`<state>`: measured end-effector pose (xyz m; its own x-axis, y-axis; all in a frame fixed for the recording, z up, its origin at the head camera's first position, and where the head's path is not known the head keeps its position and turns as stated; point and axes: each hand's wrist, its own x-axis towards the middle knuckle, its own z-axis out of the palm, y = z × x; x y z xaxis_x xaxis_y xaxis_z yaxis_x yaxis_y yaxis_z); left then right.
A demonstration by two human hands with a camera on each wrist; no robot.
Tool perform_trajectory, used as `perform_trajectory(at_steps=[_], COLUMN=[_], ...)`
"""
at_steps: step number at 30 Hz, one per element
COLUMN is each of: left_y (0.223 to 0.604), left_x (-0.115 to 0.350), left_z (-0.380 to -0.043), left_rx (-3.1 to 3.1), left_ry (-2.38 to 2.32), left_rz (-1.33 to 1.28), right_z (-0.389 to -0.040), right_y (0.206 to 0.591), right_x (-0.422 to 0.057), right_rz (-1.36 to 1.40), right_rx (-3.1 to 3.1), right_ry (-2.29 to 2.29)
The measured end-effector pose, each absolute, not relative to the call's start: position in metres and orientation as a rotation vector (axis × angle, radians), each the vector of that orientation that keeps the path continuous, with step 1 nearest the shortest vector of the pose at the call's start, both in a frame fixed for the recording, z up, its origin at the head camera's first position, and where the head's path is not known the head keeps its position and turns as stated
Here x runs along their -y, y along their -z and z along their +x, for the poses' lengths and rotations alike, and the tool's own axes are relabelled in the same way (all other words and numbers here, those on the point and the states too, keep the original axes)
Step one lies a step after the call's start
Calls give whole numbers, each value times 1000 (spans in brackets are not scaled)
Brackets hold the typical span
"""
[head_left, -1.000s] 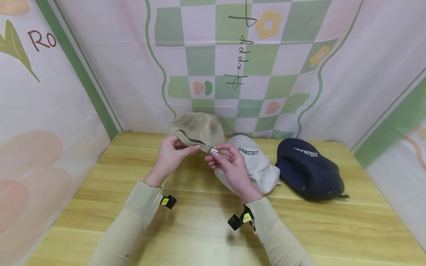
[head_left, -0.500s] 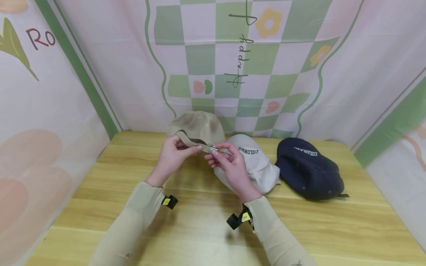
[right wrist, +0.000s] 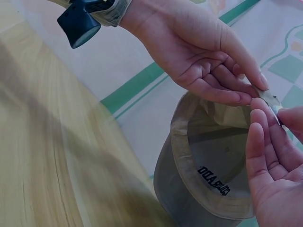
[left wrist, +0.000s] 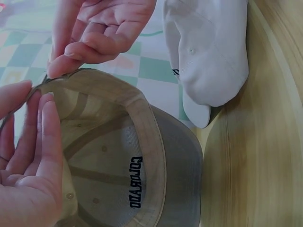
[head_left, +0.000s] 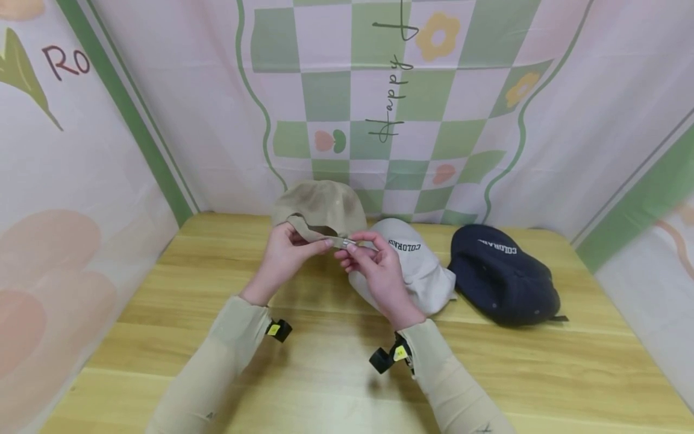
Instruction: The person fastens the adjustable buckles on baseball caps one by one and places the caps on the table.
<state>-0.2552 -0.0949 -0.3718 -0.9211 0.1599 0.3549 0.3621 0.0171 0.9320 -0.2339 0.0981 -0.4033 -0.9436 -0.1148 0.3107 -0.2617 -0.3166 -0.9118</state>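
A khaki baseball cap is held up at the back of the table, its rear strap toward me. My left hand pinches that strap between thumb and fingers. Just to the right, my right hand pinches the strap end at a small silver metal buckle. The two hands' fingertips are close together. In the left wrist view the cap's inside faces the camera, with dark reversed lettering showing through. Fingers partly hide the buckle in the right wrist view.
A white cap lies on the wooden table, partly behind my right hand. Right of it lies a navy cap with white lettering. A printed cloth backdrop rises behind the table, with cloth walls at both sides.
My left hand has shifted slightly right, toward the buckle. The strap bows more, and the gap between it and the cap looks wider. My right hand is nearly still.
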Motion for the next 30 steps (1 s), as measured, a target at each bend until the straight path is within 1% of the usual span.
perform_trajectory(at_steps=[10,30], left_y=[373,374], left_x=[92,88], left_z=[-257,-256], left_rx=[2195,2169], left_ry=[1921,1969], left_rz=[-560,-580], right_z=[-234,-232], right_y=[404,403], right_x=[-99,-99], right_rz=[537,580], right_rx=[1811,1851], right_ry=[-2405,-2343])
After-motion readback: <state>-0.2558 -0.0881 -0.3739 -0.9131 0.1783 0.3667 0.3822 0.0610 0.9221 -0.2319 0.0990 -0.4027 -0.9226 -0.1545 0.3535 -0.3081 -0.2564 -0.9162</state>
